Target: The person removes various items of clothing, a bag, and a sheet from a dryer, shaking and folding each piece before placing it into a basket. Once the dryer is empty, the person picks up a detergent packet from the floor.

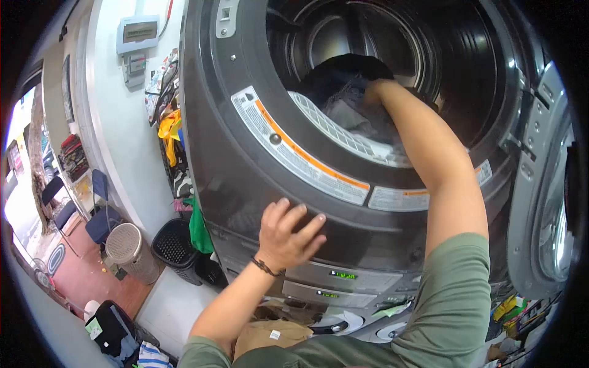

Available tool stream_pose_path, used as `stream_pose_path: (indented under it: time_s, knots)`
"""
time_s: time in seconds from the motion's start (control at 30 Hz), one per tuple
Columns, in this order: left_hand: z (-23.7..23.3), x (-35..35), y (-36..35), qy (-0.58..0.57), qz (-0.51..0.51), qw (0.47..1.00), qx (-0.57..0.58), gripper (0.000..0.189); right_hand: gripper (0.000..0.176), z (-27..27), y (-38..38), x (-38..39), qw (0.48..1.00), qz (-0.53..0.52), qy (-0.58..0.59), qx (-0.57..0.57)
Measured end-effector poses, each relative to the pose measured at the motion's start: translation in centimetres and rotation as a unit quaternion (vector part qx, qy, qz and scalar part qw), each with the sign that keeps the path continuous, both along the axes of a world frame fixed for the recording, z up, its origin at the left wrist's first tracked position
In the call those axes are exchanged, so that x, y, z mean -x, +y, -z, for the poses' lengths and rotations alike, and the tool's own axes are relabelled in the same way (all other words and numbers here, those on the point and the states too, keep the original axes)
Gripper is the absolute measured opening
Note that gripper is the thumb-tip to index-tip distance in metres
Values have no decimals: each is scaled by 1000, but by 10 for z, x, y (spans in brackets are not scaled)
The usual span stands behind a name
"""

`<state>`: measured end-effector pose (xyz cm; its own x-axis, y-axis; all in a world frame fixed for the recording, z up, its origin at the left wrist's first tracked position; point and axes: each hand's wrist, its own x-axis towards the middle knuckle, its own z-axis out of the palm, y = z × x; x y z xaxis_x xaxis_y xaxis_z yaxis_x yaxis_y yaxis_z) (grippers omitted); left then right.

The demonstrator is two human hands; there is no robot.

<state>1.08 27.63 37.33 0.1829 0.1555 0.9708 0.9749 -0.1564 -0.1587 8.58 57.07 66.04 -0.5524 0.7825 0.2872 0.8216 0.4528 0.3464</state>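
Note:
A dark grey front-loading dryer [239, 165] stands before me, its drum open. My left hand [289, 236] lies against its front panel below the opening, fingers spread, with a dark bracelet at the wrist. Deep in the drum, my right hand [375, 92] reaches into a heap of dark clothes [348, 73]; its fingers are blurred and hidden among the fabric. A greyer garment [351, 116] lies nearer the mouth, just behind the white lint-filter grille [331, 126].
The round dryer door [543, 184] hangs open at the right. Lit control displays [343, 275] sit below my left hand. To the left stand a black laundry basket [175, 245], a beige basket [130, 251] and folding chairs [101, 224]. A brown bag [270, 336] is close below me.

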Motion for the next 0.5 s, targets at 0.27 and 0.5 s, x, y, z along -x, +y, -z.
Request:
stream_pose_path:
  time_s: [0.27,0.5]
  knots:
    - [9,1,8,-15,-100,995,15,49,93,50,63,21,969,-105,184,127]
    - [11,1,7,-17,-97,995,10,48,70,97,41,38,984,-139,28,109]
